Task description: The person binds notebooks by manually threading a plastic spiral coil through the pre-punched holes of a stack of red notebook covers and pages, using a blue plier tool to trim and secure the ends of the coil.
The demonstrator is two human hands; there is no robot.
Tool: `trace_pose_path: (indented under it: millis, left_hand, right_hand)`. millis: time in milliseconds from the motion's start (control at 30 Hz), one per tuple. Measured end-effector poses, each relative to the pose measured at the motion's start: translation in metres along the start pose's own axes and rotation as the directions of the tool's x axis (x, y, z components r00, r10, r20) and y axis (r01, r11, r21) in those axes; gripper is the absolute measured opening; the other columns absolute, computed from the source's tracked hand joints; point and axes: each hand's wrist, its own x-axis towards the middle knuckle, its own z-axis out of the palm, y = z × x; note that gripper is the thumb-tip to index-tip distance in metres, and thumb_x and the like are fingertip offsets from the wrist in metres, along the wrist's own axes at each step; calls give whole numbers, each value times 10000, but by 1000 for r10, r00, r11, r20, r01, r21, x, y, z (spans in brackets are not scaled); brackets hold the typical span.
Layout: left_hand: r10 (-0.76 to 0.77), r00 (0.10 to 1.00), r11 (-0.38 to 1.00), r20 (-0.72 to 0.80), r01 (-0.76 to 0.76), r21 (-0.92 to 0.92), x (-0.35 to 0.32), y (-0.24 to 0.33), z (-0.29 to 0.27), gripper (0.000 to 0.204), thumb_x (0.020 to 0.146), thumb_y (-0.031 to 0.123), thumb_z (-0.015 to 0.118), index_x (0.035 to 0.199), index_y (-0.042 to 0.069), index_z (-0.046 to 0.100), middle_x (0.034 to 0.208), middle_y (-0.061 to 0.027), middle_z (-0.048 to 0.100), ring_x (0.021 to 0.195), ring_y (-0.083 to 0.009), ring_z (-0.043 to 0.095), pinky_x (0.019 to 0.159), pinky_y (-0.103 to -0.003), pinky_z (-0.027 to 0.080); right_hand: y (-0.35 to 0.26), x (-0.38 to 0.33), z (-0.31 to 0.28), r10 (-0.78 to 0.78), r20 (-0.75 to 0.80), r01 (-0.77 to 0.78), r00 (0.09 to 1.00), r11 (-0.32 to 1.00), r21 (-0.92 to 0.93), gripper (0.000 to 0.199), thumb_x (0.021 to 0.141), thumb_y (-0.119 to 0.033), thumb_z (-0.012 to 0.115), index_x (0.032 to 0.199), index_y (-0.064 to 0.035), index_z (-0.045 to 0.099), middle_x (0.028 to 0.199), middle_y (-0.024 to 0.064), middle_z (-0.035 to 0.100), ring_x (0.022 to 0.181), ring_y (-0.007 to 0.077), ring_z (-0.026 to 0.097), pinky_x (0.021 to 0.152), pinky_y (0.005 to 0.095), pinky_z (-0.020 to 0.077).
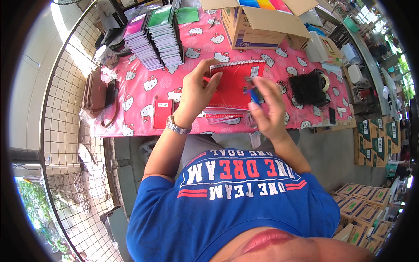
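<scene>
The red notebook (233,83) lies just right of your left hand (198,87), which pinches its upper left corner; your blurred right hand (269,105) grasps a blue-handled tool (254,96) over its right side. Pink tablecloth (174,77) shows between your left hand and the notebook stacks (166,41). A white barcode label (255,71) marks the cover's upper right.

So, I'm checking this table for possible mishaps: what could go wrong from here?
The blue tool in the right hand is close to the red notebook; a slip might scratch its cover. A smaller red notebook lies near the front edge of the table, so the left forearm could nudge it off. The tall notebook stacks might topple if bumped.
</scene>
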Motion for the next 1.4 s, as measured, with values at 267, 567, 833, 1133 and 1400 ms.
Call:
trace_pose_path:
  millis: [267, 567, 833, 1133, 1400]
  left_hand:
    - [-88, 995, 985, -44, 80, -150, -5, -9, 5, 186, 945, -27, 607, 1130, -48, 608, 941, -73, 677, 792, -118, 675, 629, -251, 588]
    - [434, 848, 892, -304, -356, 279, -2, 1, -2, 245, 814, -75, 664, 1033, 28, 705, 1003, -113, 719, 911, -252, 710, 781, -340, 571]
    - [318, 934, 555, -161, -45, 831, -4, -47, -124, 113, 828, 157, 547, 859, 119, 648, 863, -51, 687, 866, -311, 592, 812, -448, 420]
    - [-321, 947, 441, 22, 128, 888, -67, -208, -98, 400, 857, 244, 612, 1246, 163, 572, 1309, -150, 574, 1230, -320, 536, 1019, -502, 403]
    - [-568, 811, 560, -139, 505, 657, -125, -233, -129, 624, 910, 254, 659, 1488, 243, 426, 1511, -243, 395, 1355, -437, 431, 1114, -509, 373]
  right_hand:
    - [-22, 15, 29, -100, 188, 158, 977, 934, -319, 535, 815, -219, 694, 1327, -84, 616, 1260, 93, 589, 1115, 302, 510, 986, 446, 362]
    - [-13, 10, 26, 322, 561, -645, 763, 439, 625, 477, 903, -188, 667, 1352, -56, 579, 1234, 129, 607, 1182, 242, 558, 1011, 351, 436]
    - [122, -70, -4, 441, 271, -414, 855, 897, -155, 505, 821, -176, 726, 1298, -78, 591, 1205, 153, 614, 1192, 335, 553, 1018, 426, 435]
    - [189, -122, 19, 357, 419, -217, 835, 913, -347, 383, 769, -223, 765, 1095, -55, 655, 1057, 154, 619, 1050, 349, 594, 921, 457, 476]
    - [279, -108, -22, 533, 39, -348, 845, 605, -716, 274, 889, -224, 670, 1090, -37, 667, 1024, 181, 639, 953, 386, 639, 818, 476, 519]
